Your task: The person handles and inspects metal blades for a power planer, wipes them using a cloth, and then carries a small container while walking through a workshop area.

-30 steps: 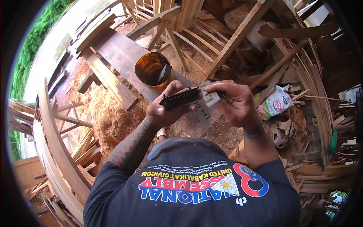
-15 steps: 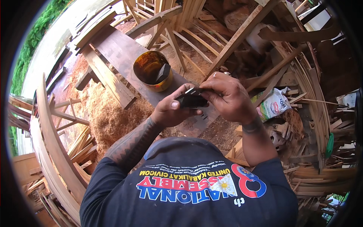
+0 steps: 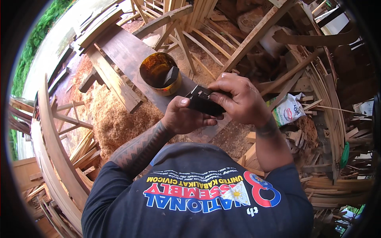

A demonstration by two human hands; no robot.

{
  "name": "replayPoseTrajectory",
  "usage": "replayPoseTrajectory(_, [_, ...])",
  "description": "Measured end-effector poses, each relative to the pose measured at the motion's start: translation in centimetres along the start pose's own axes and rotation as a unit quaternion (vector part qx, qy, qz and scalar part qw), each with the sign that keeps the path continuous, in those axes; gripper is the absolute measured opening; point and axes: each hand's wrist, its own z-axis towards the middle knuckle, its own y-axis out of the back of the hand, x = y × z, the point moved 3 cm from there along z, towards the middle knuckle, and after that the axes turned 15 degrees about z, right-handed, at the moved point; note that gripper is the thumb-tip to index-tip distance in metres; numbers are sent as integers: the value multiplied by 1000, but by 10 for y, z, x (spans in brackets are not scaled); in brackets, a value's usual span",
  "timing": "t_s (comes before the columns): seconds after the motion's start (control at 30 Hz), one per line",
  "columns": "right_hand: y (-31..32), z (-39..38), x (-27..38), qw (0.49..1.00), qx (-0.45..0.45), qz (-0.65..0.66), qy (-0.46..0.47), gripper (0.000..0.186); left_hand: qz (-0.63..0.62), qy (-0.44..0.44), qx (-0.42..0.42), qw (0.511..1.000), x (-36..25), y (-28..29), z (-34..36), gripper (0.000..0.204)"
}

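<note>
Grasping black block [image 3: 205, 105] in left hand [image 3: 180, 117], pinching its edge with right hand [image 3: 241, 95], near open yellowish can [image 3: 168, 91].

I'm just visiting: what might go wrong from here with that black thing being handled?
Possibly two things. The black rectangular object is held in the air by the left hand, with the right hand at its upper end; if the grip slipped, it might drop. Also, the open amber cylindrical container, with a dark block inside, stands just beyond the hands; a knock might tip it.
</note>
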Motion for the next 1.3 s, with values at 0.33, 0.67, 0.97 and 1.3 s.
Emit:
replayPoseTrajectory(0.33, [-6,-2,-6,1000,10,21,-6,15,-6,12,-15,1000,-2,0,0,76])
replayPoseTrajectory(0.67, [-17,-7,-7,997,-12,58,-51,19,-29,-4,-21,999,-2,-8,-4,80])
replayPoseTrajectory(0.97, [-17,-6,-3,975,-31,204,-83,23,-87,-75,51,992,-8,-16,-2,90])
replayPoseTrajectory(1.3, [-50,-37,-71,990,-91,1,-109,27,-123,-67,-213,967,20,62,-44,87])
